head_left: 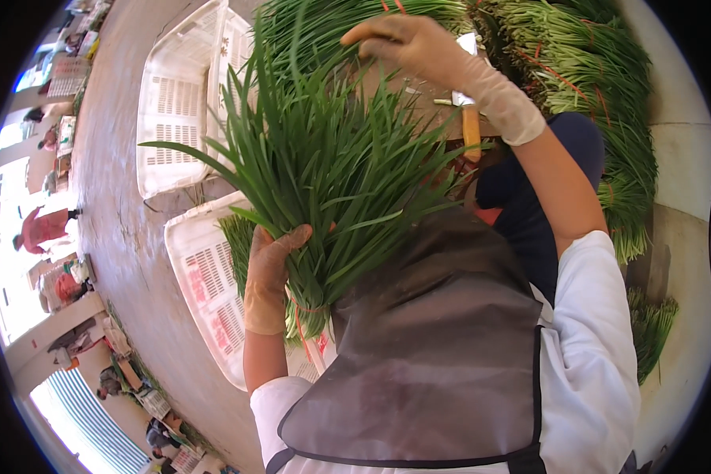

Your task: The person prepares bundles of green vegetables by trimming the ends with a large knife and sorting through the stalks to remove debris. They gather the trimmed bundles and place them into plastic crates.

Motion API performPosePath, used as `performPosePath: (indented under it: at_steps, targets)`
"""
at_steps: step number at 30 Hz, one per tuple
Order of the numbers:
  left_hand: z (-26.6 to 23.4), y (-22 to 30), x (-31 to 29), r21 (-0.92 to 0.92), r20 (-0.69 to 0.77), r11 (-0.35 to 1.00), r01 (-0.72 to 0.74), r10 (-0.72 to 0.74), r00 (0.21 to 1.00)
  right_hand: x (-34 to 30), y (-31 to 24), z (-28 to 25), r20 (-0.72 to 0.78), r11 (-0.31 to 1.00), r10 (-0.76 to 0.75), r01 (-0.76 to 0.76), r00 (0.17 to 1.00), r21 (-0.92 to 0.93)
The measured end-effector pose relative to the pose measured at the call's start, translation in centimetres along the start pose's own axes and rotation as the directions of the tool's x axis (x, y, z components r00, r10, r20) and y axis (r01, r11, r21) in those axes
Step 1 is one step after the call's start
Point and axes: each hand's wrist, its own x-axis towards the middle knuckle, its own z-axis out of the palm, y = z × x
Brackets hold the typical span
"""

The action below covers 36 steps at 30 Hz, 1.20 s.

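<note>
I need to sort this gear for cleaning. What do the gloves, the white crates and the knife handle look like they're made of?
Gloves on the left hand and right hand: thin, semi-clear, wrinkled at the cuff, probably latex or vinyl. White crates: moulded, slotted walls with a matte finish, most likely plastic. Knife handle: smooth, yellowish-orange, possibly wood or plastic; too small to tell.
</note>
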Motion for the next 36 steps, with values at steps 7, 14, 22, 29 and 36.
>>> performPosePath:
  at_steps: [7, 14, 22, 29, 36]
  targets:
    - [0.3, 0.0, 0.2, -0.018, 0.024, 1.000, -0.012, 0.012, 1.000, 0.6, -1.5, 4.0, 0.207, 0.887, 0.245, -0.305, 0.947, 0.347]
    - [0.7, 0.2, 0.3, 0.034, -0.005, 0.999, 0.005, -0.005, 1.000, 0.6, -1.1, 7.4, 0.209, 0.412, 0.353, -0.352, 0.912, 0.841]
    - [1.1, 0.1, 0.1, -0.010, 0.003, 1.000, -0.008, 0.008, 1.000, -1.2, -0.6, 1.7, 0.003, 0.654, 0.345, -0.242, 0.939, 0.717]
    - [2.0, 0.3, -0.4, 0.035, -0.068, 0.999, -0.005, 0.008, 0.998, -1.1, -0.2, 3.5, -0.005, 0.959, 0.021, -0.019, 1.000, 0.281]
    - [1.9, 0.2, -0.3, 0.102, -0.126, 0.994, 0.030, -0.017, 0.992, -0.2, 1.7, 2.4, -0.236, 0.736, 0.380, -0.138, 0.894, 0.663]
